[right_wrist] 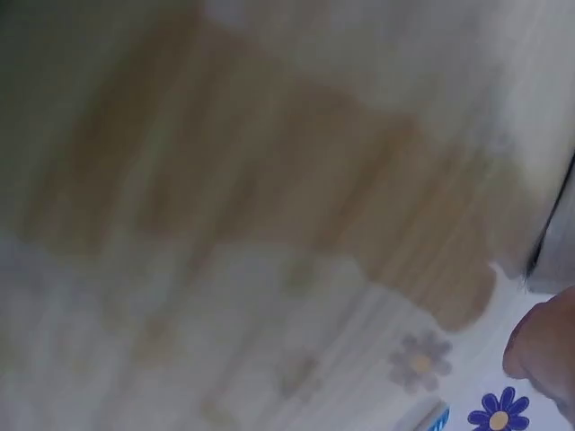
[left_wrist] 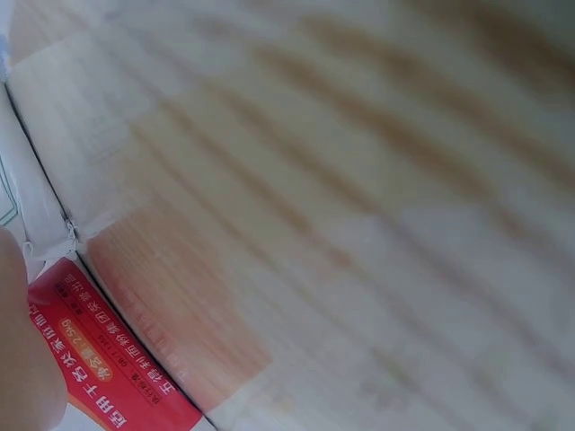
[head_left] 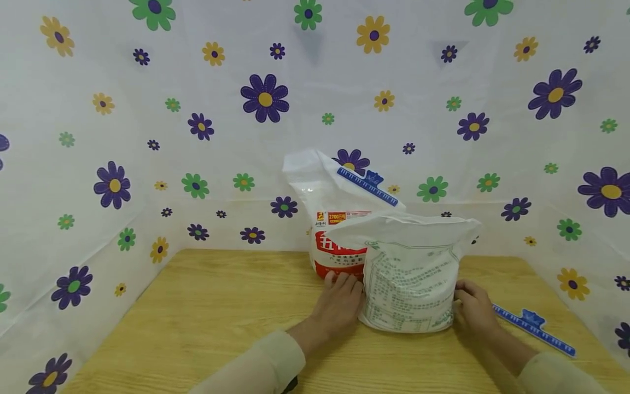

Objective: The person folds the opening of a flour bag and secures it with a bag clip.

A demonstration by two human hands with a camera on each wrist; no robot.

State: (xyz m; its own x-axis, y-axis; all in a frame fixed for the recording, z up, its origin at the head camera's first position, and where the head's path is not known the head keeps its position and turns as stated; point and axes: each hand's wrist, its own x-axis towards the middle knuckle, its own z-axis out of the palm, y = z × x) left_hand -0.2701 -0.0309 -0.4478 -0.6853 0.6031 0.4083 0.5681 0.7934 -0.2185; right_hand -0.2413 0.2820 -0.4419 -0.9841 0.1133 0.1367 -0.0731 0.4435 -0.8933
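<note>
Head view shows a white bag (head_left: 410, 273) upright at centre frame, on the table (head_left: 206, 317), its top folded over and unclipped. The left hand (head_left: 342, 301) presses its left side and the right hand (head_left: 472, 306) its right side, fingers fairly straight, so the bag sits between them, equally near both. Just behind it, upper left, a second bag (head_left: 334, 219) stands touching it, closed with a blue clip (head_left: 366, 186). Another blue clip (head_left: 534, 328) lies at lower right, just beside the right hand. Wrist views are too blurred to add detail.
</note>
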